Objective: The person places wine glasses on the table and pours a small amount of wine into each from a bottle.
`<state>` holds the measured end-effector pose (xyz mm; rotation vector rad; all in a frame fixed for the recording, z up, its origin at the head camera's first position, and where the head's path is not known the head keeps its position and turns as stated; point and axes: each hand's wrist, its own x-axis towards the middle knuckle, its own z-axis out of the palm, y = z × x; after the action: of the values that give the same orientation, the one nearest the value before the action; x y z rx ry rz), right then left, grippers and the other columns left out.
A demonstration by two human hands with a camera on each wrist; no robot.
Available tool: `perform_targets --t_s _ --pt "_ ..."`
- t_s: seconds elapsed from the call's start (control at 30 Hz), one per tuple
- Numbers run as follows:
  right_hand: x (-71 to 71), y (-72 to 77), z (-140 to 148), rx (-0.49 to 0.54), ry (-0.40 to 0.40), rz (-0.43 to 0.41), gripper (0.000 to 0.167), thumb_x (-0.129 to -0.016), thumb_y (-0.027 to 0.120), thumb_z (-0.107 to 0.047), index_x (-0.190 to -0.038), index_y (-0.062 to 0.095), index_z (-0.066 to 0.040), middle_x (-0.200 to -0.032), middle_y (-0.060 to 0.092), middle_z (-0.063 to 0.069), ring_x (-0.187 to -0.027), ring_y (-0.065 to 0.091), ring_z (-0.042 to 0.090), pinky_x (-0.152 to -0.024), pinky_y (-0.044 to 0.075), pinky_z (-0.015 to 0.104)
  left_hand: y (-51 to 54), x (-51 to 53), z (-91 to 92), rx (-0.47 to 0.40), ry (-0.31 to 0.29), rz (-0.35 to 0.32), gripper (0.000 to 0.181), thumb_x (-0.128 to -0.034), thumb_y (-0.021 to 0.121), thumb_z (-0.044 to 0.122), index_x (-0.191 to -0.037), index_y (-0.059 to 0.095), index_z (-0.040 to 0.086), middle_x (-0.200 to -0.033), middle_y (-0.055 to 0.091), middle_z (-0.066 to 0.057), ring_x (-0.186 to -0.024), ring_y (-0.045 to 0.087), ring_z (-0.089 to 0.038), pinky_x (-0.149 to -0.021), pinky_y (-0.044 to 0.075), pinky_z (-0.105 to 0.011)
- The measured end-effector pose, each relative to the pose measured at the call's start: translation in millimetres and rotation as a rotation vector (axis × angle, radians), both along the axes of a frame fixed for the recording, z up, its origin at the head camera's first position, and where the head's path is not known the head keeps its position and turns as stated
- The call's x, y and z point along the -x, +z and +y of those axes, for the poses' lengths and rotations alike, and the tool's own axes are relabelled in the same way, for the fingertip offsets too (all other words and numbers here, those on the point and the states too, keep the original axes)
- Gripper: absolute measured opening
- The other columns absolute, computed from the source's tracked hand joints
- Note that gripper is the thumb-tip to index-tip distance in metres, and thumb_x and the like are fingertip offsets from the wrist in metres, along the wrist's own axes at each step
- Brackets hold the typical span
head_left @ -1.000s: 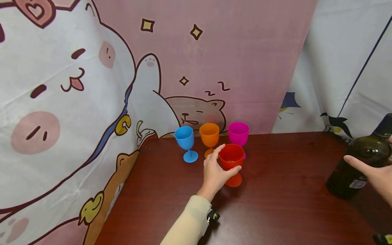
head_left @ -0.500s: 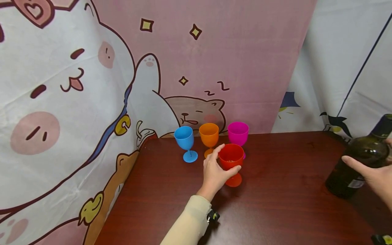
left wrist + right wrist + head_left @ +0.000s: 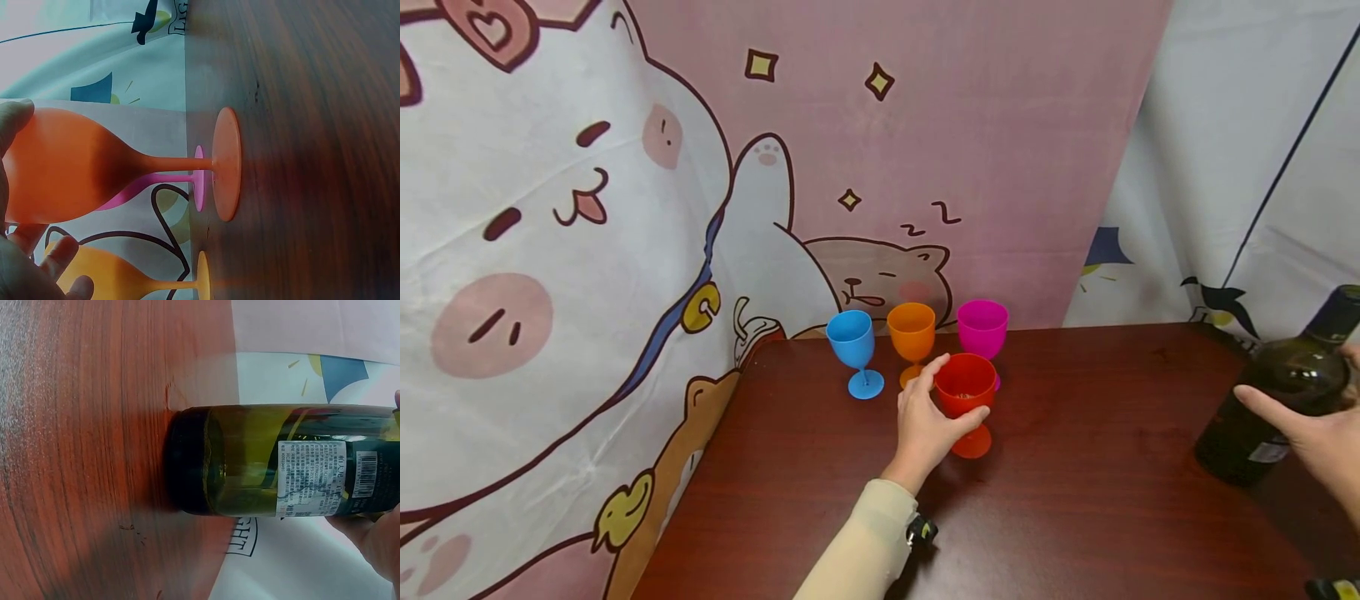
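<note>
My left hand (image 3: 923, 429) holds a red goblet (image 3: 964, 392) by its bowl, thumb on the near side and fingers round the left. In the left wrist view the foot of this red goblet (image 3: 227, 164) is on the tabletop, and it stands upright. Some small bits show inside the bowl. At the right edge, my right hand (image 3: 1311, 433) grips a dark green wine bottle (image 3: 1255, 425) by its upper body. The right wrist view shows the base of the bottle (image 3: 244, 459) at the tabletop and a white printed label on its side. Part of the right hand lies outside the head view.
Behind the red goblet, a blue goblet (image 3: 852, 340), an orange goblet (image 3: 912, 333) and a magenta goblet (image 3: 982, 327) stand in a row near the back edge of the brown wooden table (image 3: 1097, 500). A cartoon-printed cloth (image 3: 1015, 167) hangs behind and to the left.
Almost nothing differs. The right hand and bottle sit very slightly further left in the head view, while the left hand stays on the red goblet.
</note>
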<state>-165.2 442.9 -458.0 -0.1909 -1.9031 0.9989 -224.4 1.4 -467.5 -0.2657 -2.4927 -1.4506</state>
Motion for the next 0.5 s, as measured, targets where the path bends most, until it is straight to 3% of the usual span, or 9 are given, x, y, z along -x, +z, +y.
perform_targets --t_s 0.23,0.5 --pt "-1.9 -0.2 -3.3 0.056 -0.013 -0.022 0.09 -0.078 0.088 -0.005 -0.156 0.048 -0.029 -0.122 0.048 -0.037 -0.107 0.047 -0.017 -0.099 0.036 0.005 0.3 -0.2 1.1 -0.004 0.001 0.007 0.085 -0.0797 0.093 0.047 -0.153 0.049 0.045 -0.142 0.064 0.006 -0.131 0.05 -0.02 -0.093 0.059 -0.043" --pt "-6.5 -6.9 -2.1 -0.026 -0.019 -0.02 0.093 -0.079 0.088 -0.005 -0.157 0.047 -0.033 -0.125 0.044 -0.039 -0.107 0.043 -0.018 -0.098 0.033 0.004 -0.2 -0.9 1.0 -0.013 0.003 0.012 0.086 -0.0796 0.093 0.046 -0.154 0.05 0.043 -0.142 0.064 0.005 -0.132 0.05 -0.021 -0.097 0.057 -0.047"
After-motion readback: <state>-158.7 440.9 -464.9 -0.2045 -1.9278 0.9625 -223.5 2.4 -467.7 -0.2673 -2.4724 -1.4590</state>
